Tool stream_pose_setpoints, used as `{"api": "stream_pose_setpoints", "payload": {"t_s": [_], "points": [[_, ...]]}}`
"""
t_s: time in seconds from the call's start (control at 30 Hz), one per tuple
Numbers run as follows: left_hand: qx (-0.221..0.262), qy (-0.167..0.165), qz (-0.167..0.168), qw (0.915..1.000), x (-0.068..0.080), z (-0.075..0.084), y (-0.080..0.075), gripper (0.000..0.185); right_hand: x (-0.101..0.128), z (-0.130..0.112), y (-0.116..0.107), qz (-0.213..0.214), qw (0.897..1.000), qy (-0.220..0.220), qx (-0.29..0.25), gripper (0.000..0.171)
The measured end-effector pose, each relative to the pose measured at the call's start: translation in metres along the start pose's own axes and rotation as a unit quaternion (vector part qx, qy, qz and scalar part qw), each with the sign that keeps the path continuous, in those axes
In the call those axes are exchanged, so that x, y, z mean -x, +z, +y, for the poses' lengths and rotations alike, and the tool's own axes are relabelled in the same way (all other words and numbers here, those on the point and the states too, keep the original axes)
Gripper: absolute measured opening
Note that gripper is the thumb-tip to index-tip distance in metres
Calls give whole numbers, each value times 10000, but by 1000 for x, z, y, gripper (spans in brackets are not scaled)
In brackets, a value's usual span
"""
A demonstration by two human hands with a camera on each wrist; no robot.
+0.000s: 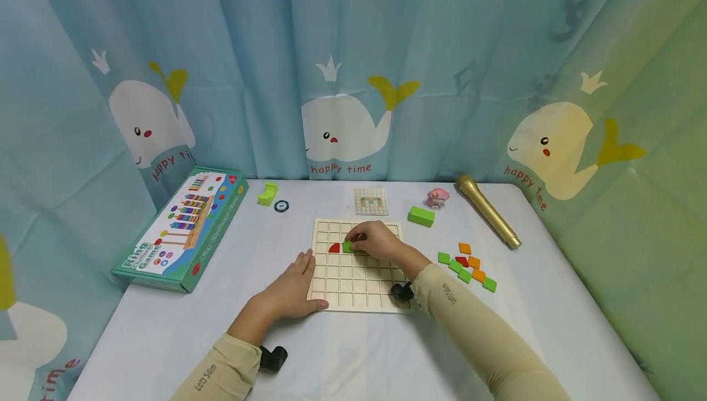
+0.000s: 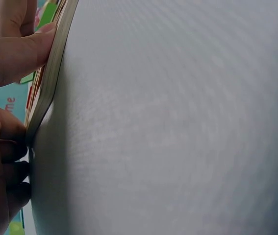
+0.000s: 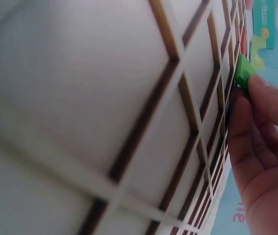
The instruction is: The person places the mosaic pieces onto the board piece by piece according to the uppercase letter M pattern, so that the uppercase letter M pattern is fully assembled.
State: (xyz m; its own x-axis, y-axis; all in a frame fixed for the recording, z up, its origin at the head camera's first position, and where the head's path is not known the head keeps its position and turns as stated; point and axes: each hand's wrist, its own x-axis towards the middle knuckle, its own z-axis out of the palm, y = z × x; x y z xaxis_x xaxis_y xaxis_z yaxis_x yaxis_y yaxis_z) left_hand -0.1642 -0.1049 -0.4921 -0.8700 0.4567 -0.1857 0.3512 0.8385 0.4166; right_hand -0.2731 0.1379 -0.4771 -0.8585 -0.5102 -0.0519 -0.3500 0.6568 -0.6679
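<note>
- Green tile: flat, partly hidden, pinched in your right hand at the grid, beside a red quarter-round tile.
- Step looks like placing it; next move calls for squaring it to its cell, then release.
- Pale, wood-like board, raised ridges; your left hand braces its edge, fingers extended.
- Loose flat tiles right of your right hand, on the white desk.
</note>
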Motion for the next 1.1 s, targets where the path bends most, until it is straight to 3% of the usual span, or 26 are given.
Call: {"api": "stream_pose_setpoints", "payload": {"t_s": [0.6, 1.1], "points": [[5, -44, -25, 10000, 0, -1, 1, 103, -7, -7, 4, -107, 9978, -6, 650, 5], [5, 6, -38, 10000, 1, 2, 0, 101, -8, -5, 3, -180, 9980, -98, 597, 7]]}}
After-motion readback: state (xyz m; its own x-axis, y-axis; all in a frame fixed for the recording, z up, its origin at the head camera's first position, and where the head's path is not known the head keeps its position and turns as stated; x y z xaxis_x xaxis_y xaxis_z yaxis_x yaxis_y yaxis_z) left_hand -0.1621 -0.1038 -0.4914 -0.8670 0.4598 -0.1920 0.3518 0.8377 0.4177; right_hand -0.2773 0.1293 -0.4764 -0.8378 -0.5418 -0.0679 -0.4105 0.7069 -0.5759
